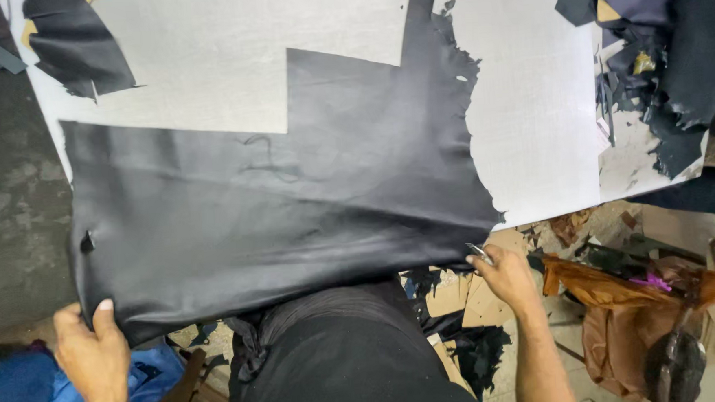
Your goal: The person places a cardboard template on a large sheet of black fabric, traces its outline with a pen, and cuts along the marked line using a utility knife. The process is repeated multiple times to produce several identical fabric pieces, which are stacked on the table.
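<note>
A large black leather hide (292, 196) lies spread over a white cutting table (523, 94), with a stepped cut-out along its far edge and a ragged right edge. My left hand (92, 353) pinches the hide's near left corner at the table's front edge. At the hide's near right corner, my right hand (504, 275) grips the leather's edge and also holds a small metal tool (480, 253). My dark-clothed body stands between both hands.
Black leather offcuts (660, 63) pile at the table's far right, and another black piece (76, 44) lies far left. Below the table are cardboard scraps (469, 301), brown leather (623, 285), a blue cloth (25, 398) and a dark floor on the left.
</note>
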